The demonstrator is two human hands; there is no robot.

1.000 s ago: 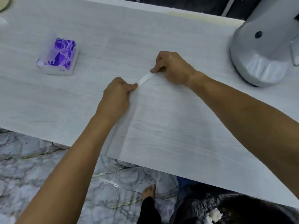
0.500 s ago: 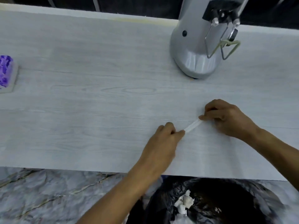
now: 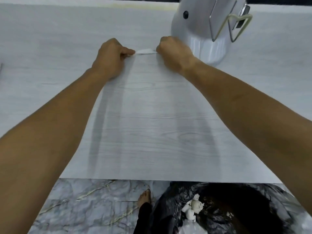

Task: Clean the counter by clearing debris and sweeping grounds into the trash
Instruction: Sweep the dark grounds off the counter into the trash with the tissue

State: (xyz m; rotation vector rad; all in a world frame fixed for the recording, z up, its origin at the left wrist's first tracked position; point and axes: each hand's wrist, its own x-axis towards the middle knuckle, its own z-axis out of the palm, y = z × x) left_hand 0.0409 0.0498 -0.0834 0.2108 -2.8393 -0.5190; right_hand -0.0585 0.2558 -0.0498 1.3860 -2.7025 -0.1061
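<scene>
Head view: strip (image 3: pixel 145 51) between pinching fingers (image 3: pixel 130 52).

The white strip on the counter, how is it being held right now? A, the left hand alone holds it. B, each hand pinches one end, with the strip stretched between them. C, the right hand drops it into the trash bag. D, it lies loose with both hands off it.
B: the left hand and the right hand each pinch one end of the white strip, which spans the gap between them above the counter.
</scene>
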